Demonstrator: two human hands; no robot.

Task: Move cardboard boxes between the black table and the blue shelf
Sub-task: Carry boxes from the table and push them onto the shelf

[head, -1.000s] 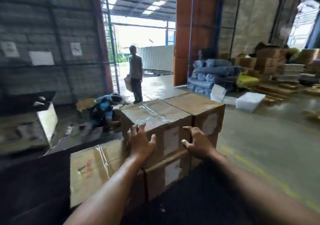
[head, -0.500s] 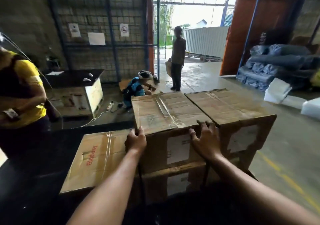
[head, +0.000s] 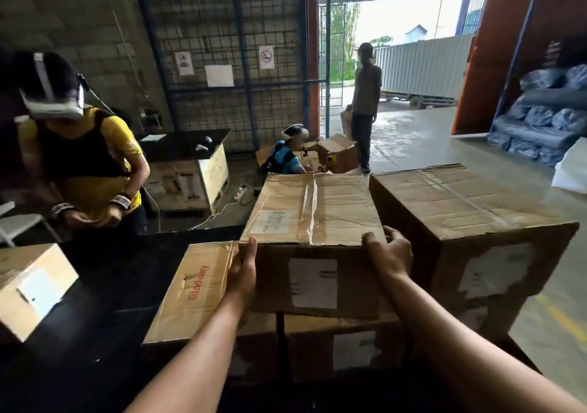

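A taped cardboard box (head: 313, 222) sits on top of a lower box (head: 336, 346) on the black table (head: 104, 301). My left hand (head: 243, 272) clasps its left side near the front edge. My right hand (head: 389, 253) grips its front right corner, fingers over the top edge. Close on its right stands a larger cardboard box (head: 470, 231). A flat box printed "Gladway" (head: 193, 288) lies lower on its left. A small box (head: 28, 288) rests at the table's left edge. The blue shelf is out of view.
A person in a yellow shirt with a headset (head: 79, 155) stands across the table at left. Another person (head: 287, 155) crouches on the floor by a box, and a third (head: 365, 104) stands at the doorway. A second dark table (head: 187, 145) stands behind.
My view has swung left and closer. Both hands slid from the box's front face to its sides and now grip it. The person in yellow has come into view.
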